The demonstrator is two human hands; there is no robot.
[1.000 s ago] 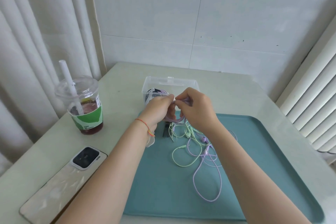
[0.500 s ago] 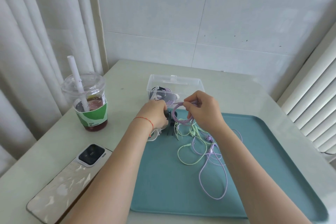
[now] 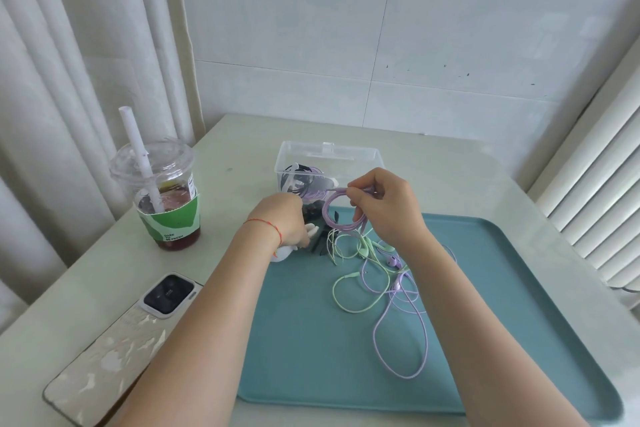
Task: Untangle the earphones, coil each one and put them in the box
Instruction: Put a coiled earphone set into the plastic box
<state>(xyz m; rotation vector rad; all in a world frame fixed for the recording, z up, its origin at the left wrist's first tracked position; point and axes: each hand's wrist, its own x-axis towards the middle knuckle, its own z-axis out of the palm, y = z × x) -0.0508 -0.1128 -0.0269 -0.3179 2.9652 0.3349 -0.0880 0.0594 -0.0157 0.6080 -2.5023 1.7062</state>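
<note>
Some earphones lie coiled in the box [image 3: 363,158]; the right hand [image 3: 384,208] pinches a purple coil [image 3: 337,215] (unfinished), the left hand [image 3: 285,222] grip cannot be told, and the green earphones [image 3: 349,288] wait tangled.

The left hand [image 3: 289,222] hides its own fingers and part of the black ties [image 3: 320,243].

Domestic or casual indoor setting, most likely a home room. Evidence: pale table [image 3: 433,163] set into a corner of white tiled wall [image 3: 450,28], pleated curtains [image 3: 69,62] (left side), an iced takeaway drink [image 3: 162,194] and a phone [image 3: 121,350] lying beside a teal tray [image 3: 311,374].
</note>
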